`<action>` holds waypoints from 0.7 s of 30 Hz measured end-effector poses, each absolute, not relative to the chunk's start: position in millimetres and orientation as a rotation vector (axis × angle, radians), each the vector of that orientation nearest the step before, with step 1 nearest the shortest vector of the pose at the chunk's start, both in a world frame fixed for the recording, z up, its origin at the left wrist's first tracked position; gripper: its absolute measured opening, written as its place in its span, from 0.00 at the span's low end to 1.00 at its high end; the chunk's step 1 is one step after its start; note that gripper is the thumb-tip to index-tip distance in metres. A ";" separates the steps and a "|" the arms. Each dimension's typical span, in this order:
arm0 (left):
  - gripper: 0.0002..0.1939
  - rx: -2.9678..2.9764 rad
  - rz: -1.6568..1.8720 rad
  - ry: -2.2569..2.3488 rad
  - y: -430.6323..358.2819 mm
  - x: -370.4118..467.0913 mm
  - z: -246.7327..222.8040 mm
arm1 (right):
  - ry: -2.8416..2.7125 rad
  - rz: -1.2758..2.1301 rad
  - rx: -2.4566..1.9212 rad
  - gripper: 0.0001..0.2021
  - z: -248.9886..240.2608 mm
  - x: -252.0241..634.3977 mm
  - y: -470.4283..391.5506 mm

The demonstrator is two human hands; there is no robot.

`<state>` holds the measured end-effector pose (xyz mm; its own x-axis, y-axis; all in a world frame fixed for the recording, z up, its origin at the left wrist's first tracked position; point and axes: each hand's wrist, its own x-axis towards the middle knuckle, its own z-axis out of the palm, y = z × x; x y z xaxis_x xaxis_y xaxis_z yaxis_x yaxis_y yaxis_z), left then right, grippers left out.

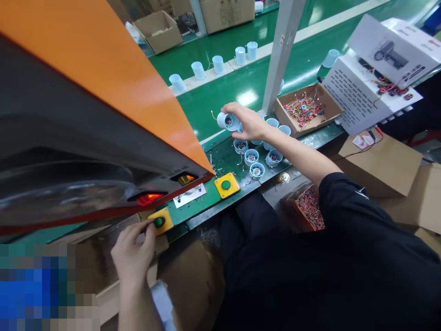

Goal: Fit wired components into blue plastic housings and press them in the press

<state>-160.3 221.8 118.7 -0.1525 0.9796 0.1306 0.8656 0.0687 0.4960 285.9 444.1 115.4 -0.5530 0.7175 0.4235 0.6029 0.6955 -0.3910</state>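
Fingers of the left hand (134, 250), lower left of the frame, are loosely bent with a narrow gap to the thumb; nothing shows held in them. Their tips are at the edge of a green button on the left yellow button box (167, 219), though whether they press it I cannot tell. Above, an orange and dark machine (161, 87) fills the upper left, a red light (150, 198) glowing near its lower edge. A white sheet (189, 196) lies on the green bench (211, 201) between this button box and the right yellow button box (226, 185).

Beyond the machine, upper centre, a row of light-blue cups (198, 71) stands on a pale strip along the green conveyor (230, 87).

At the centre, the fingers and thumb of the right hand (246, 122) are closed around a light-blue cup (223, 120), held tilted above the bench, a dark round part in its mouth and a short wire at its far end. Just below and beside it, more cups with parts inside (251, 157) stand grouped on the bench.

Right of centre, past a grey post (280, 55), a shallow cardboard box (320, 127) holds tangled wired parts (304, 110). A white slotted case (356, 94) stands next to it at the right, with a printed carton (389, 53) on top.
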 end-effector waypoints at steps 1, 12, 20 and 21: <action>0.07 1.891 0.685 2.118 222.2 -160.1 117.4 | -2.347 0.241 -1.027 0.34 115.1 283.5 449.9; 0.12 2.092 0.635 2.145 218.9 -160.7 107.5 | -2.481 0.204 -1.455 0.42 93.2 252.0 512.2; 0.14 2.195 0.621 2.158 217.4 -165.0 96.0 | -2.556 0.430 -1.249 0.19 115.7 271.5 420.1; 0.15 2.198 0.615 2.158 216.8 -164.5 95.9 | -2.465 0.485 -1.245 0.20 123.6 269.5 409.7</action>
<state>-164.5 216.8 95.9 -0.0208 0.9616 0.2735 0.9612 -0.0560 0.2699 269.5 409.7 123.6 -0.5603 0.8161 0.1418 0.7016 0.5586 -0.4425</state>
